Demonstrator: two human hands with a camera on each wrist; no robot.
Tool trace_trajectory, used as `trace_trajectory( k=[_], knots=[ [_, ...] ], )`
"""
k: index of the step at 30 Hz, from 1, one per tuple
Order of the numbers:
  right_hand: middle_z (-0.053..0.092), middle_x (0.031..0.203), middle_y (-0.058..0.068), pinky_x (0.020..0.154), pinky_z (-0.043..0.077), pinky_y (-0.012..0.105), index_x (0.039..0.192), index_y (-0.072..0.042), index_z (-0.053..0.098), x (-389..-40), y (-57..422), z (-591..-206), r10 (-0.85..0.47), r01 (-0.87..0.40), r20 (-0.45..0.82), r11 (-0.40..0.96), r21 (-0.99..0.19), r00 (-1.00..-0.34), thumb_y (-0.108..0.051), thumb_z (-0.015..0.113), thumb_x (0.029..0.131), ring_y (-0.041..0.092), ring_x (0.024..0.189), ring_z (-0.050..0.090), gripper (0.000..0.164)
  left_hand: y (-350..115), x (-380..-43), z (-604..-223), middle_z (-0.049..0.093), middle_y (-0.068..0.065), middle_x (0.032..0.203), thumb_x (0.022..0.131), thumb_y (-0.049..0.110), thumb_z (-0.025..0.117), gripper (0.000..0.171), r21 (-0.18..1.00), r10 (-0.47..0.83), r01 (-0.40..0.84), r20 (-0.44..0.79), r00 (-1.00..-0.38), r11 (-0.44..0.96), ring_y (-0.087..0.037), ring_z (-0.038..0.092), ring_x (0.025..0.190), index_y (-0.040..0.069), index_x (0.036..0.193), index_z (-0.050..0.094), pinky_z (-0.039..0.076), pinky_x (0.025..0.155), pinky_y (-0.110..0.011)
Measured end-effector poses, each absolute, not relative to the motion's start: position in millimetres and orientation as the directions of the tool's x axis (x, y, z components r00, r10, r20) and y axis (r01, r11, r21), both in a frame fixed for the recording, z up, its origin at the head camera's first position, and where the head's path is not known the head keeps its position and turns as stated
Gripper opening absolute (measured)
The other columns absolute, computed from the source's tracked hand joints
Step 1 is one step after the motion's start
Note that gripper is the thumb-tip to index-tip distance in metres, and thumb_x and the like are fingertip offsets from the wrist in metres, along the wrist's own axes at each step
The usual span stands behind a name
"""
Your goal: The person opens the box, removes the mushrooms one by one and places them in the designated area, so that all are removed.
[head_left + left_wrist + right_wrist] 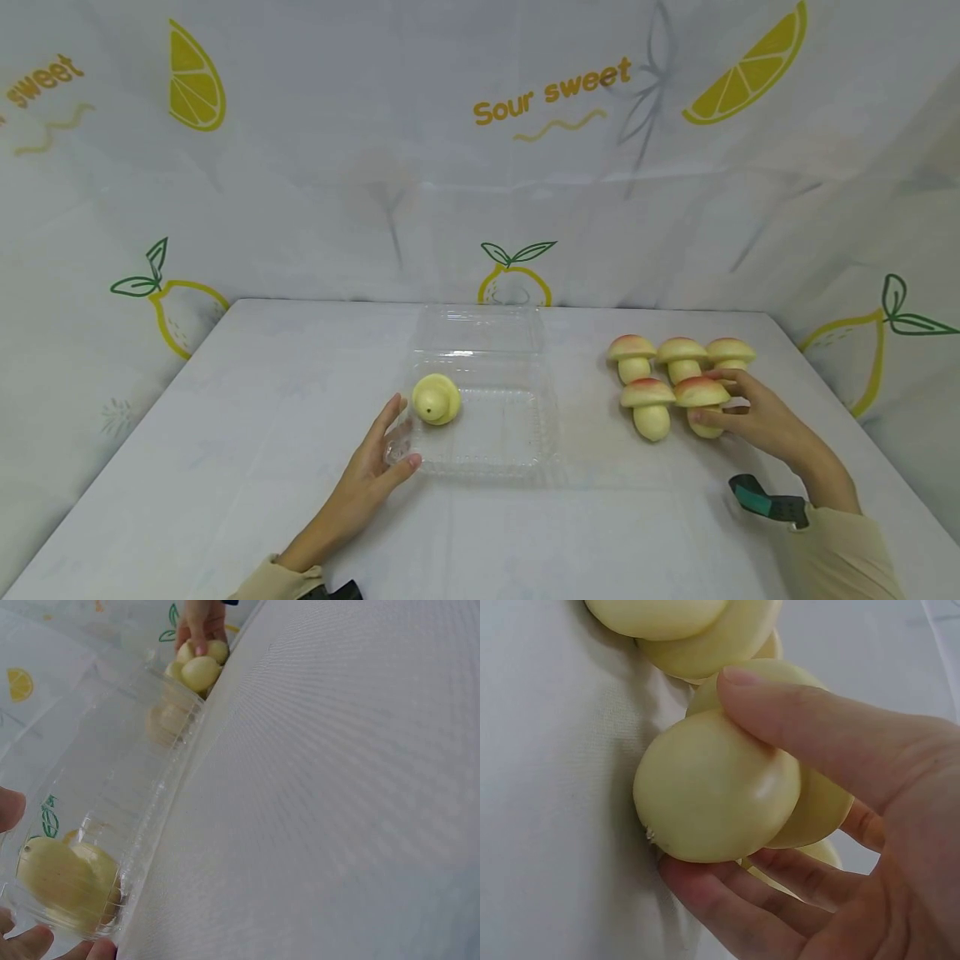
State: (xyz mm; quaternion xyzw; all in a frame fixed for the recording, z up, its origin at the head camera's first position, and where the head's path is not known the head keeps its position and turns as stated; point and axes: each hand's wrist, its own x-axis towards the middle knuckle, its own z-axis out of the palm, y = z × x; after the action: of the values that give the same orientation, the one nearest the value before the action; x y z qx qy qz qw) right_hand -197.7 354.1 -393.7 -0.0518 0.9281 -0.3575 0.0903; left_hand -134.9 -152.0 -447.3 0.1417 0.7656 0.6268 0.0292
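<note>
My left hand (363,482) holds the left side of a clear plastic container (480,471), thumb near the front corner and fingers along the side. The container's lid (478,329) is folded back. Inside, at the left, a pale yellow toy mushroom (435,400) stands cap down, its stem end facing up. On the right, my right hand (768,425) grips another toy mushroom (716,787) with a reddish cap, thumb on the near side and fingers behind. This mushroom is the front right one of a group and stands close to the table surface.
Left of the gripped mushroom is a matching mushroom (651,410). Behind stand three more: a left one (633,358), a middle one (682,360) and a right one (731,352). The white table (510,542) ends at a lemon-print cloth (337,208) at the back.
</note>
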Motion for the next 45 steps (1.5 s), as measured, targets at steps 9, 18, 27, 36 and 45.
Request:
trace_trajectory(
  k=[9,18,27,36,45],
  knots=[
    [0.04,0.142,0.036,0.07,0.054,0.025,0.148,0.007,0.026,-197,354,-395,-0.158,-0.018,-0.152,0.748,-0.663,-0.976,-0.032,0.067,0.095,0.051,0.116,0.057,0.078,-151,-135,-447,0.007,-0.018,0.166,0.098,0.012,0.059,0.082,0.965,0.26,0.179,0.126,-0.957,0.191,-0.046,0.023,0.149,0.011,0.16,0.005,0.047,0.107,-0.046],
    [0.036,0.143,0.039,0.073,0.055,0.03,0.148,0.007,0.027,-196,354,-394,-0.177,-0.044,-0.137,0.751,-0.659,-0.975,-0.03,0.067,0.095,0.059,0.116,0.053,0.077,-152,-135,-446,0.008,-0.019,0.166,0.098,0.012,0.059,0.081,0.969,0.256,0.172,0.124,-0.959,0.176,-0.047,0.021,0.149,0.01,0.16,0.006,0.048,0.107,-0.043],
    [0.039,0.143,0.038,0.085,0.055,0.053,0.146,0.007,0.033,-197,354,-391,-0.184,-0.082,-0.089,0.753,-0.653,-0.979,-0.027,0.069,0.093,0.058,0.119,0.051,0.073,-151,-134,-444,0.009,-0.019,0.166,0.098,0.012,0.059,0.081,0.969,0.249,0.168,0.12,-0.961,0.182,-0.047,0.021,0.149,0.009,0.16,0.007,0.048,0.107,-0.043],
    [0.041,0.141,0.038,0.086,0.053,0.034,0.146,0.004,0.036,-196,351,-383,-0.197,-0.124,-0.041,0.756,-0.643,-0.98,-0.024,0.071,0.092,0.058,0.123,0.047,0.07,-151,-134,-444,0.009,-0.018,0.166,0.098,0.012,0.059,0.081,0.968,0.252,0.168,0.119,-0.96,0.184,-0.047,0.021,0.149,0.009,0.16,0.006,0.049,0.106,-0.042],
    [0.044,0.141,0.033,0.079,0.037,0.006,0.145,0.004,0.038,-195,346,-375,-0.185,-0.154,0.015,0.766,-0.624,-0.983,-0.026,0.074,0.09,0.05,0.125,0.046,0.072,-151,-135,-445,0.007,-0.019,0.166,0.098,0.011,0.059,0.082,0.971,0.259,0.169,0.121,-0.958,0.17,-0.047,0.021,0.149,0.009,0.16,0.005,0.049,0.106,-0.042]
  ],
)
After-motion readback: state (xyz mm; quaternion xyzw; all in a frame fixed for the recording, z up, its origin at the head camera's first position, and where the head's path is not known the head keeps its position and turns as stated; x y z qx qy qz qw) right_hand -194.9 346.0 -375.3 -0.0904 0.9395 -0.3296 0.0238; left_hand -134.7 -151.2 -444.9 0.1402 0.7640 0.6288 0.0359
